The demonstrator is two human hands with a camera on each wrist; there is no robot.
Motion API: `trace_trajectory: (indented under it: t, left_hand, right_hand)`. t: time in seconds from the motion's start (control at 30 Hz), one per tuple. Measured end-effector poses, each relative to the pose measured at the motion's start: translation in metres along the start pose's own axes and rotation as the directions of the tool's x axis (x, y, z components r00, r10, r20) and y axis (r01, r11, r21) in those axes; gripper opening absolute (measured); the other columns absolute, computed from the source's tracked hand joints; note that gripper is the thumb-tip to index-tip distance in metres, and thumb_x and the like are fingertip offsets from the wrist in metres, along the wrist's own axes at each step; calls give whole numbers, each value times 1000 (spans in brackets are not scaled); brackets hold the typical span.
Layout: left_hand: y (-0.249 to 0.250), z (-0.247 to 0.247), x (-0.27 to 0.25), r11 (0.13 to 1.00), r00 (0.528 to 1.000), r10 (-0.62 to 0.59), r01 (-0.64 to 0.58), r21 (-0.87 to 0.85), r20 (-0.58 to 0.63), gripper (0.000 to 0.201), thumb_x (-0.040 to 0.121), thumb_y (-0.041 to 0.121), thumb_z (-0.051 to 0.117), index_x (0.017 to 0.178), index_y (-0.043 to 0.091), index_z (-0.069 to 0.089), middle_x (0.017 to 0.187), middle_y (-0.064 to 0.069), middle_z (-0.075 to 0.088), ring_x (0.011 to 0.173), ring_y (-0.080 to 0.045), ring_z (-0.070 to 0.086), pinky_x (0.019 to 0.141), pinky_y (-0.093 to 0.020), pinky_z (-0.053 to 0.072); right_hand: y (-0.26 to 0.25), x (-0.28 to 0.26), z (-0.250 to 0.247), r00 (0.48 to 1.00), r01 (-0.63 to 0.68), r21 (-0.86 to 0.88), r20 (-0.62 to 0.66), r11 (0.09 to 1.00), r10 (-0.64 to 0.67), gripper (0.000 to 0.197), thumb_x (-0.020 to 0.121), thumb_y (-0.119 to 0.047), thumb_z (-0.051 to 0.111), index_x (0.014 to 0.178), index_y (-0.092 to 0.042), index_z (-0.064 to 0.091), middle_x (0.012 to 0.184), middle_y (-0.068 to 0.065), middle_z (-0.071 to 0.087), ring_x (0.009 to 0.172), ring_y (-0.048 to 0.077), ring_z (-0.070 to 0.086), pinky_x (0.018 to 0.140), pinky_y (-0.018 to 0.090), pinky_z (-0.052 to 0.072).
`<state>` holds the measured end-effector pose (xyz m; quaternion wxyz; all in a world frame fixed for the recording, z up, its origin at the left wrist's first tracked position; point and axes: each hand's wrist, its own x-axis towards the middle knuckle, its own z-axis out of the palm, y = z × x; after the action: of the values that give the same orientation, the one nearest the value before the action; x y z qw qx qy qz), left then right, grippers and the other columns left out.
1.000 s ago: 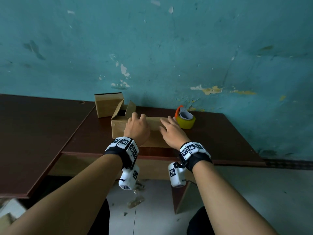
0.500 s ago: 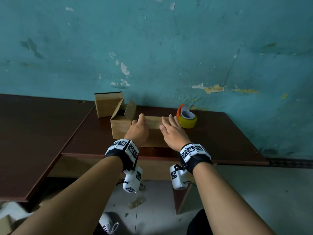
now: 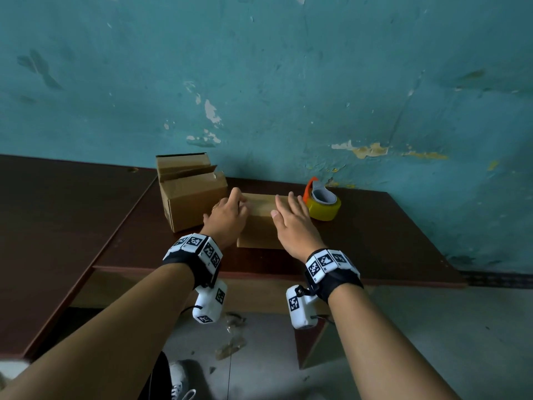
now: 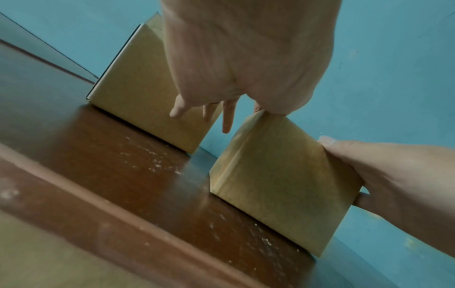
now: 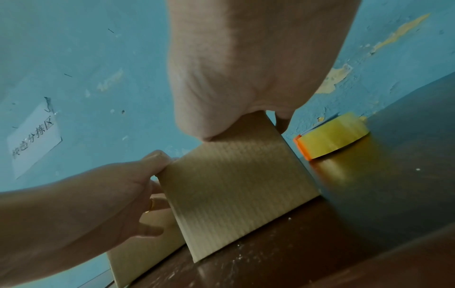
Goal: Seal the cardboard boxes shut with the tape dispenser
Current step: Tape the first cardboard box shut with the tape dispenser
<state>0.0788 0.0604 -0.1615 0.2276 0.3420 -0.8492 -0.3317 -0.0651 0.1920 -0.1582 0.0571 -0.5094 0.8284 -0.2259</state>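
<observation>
A small closed cardboard box [image 3: 261,226] sits mid-table, and both my hands are on it. My left hand [image 3: 227,216] holds its left end, thumb on the top corner and fingers down the side, as the right wrist view shows [image 5: 98,194]. My right hand [image 3: 291,223] covers the right end; in the left wrist view its thumb lies on top and a finger wraps the side [image 4: 393,175]. A second box [image 3: 199,206] stands just to the left. The yellow tape roll in its orange dispenser [image 3: 323,203] rests right of the held box, untouched.
A third box [image 3: 181,161] stands behind the left one, against the teal wall. The brown table [image 3: 375,241] has bare surface on its right half, and a lower dark desk [image 3: 57,226] adjoins on the left. A paper label [image 5: 34,140] hangs on the wall.
Both hands stay on the middle box, and the left fingers have curled round its end. The left box's flaps, upright a second ago, now lie lower.
</observation>
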Motion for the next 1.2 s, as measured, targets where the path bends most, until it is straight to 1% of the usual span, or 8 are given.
trace_trajectory:
  t: [0.13,0.33,0.5,0.57,0.7,0.83,1.0,1.2]
  left_hand:
    - [1,4,3,999,999,38,-38,18,-31,8,102,42,36,103,34,37,115,-8,57,107,-35,57,101,-64,47]
    - [9,12,0,987,990,119,-110,119,-73,5,106,27,37,106,22,37,115,-11,52,104,-38,54,95,-59,50]
    - [5,15,5,956,972,218,-195,221,-88,23,107,21,36,126,9,44,166,-19,35,140,-47,45,109,-61,44]
    - [7,14,7,963,971,212,-188,194,-111,33,106,20,37,136,8,45,152,-20,51,131,-42,54,104,-56,48]
    - [11,16,11,981,964,177,-157,113,-198,13,109,25,36,110,16,45,109,-9,62,94,-33,61,78,-47,50]
    - [6,18,12,979,956,193,-175,100,-221,16,112,31,38,109,17,46,106,-6,61,86,-31,60,74,-48,52]
    - [1,23,12,980,948,199,-188,71,-247,13,113,29,39,114,19,46,113,-5,63,90,-30,62,76,-47,53]
    - [-7,32,16,977,939,211,-211,30,-272,15,114,28,35,119,19,46,118,-4,61,98,-26,62,81,-48,54]
  right_hand:
    - [3,2,4,998,14,14,-54,1000,-13,57,116,-42,29,169,-23,25,179,8,7,165,26,-3,133,43,5]
    - [9,2,5,994,24,97,-106,995,-13,55,114,-43,38,165,-23,36,177,9,17,163,27,4,131,43,9]
    - [12,8,2,993,35,81,-116,996,-26,53,113,-44,39,161,-22,46,170,11,31,157,30,19,128,44,17]
    - [13,12,-1,993,40,83,-118,996,-30,52,113,-44,39,158,-21,50,165,10,38,153,29,25,127,43,19]
    - [21,27,-11,991,36,193,-132,981,-10,50,113,-44,41,152,-17,58,151,8,50,144,27,39,124,41,27]
    - [41,43,-22,966,6,414,-238,910,102,42,112,-36,48,139,-10,67,137,11,60,131,25,56,116,42,42]
    - [77,63,-33,933,-190,172,-275,967,232,36,105,-31,58,119,-2,73,121,18,66,116,35,61,102,49,51]
    - [99,89,-32,946,-315,-149,-133,937,297,45,102,-43,62,135,-11,64,141,13,61,132,38,55,103,49,49]
